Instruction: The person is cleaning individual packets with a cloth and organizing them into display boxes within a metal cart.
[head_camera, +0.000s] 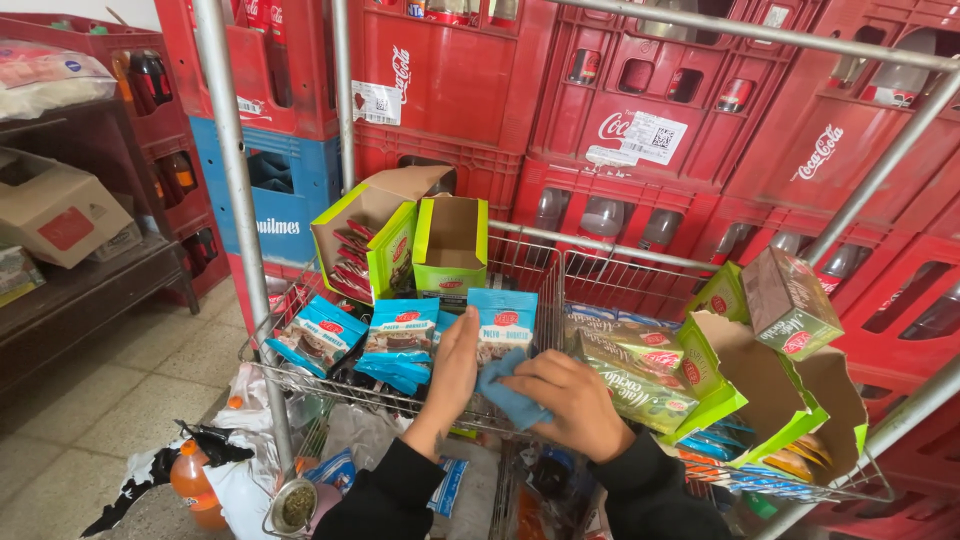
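My left hand (452, 378) rests edge-on against a row of upright blue snack packets (503, 322) standing on a wire shelf (330, 385). My right hand (566, 402) presses a blue cloth (508, 396) onto the shelf just in front of those packets. More blue packets (400, 335) and another blue packet (318, 337) lean to the left. Green packets (630, 365) lie stacked to the right of my right hand.
Open green-and-brown cardboard display boxes (448, 240) stand at the shelf's back, others (775, 375) at the right. Red bottle crates (640, 110) fill the wall behind. Metal rack posts (240, 210) frame the shelf. An orange bottle (192, 485) and bags lie below left.
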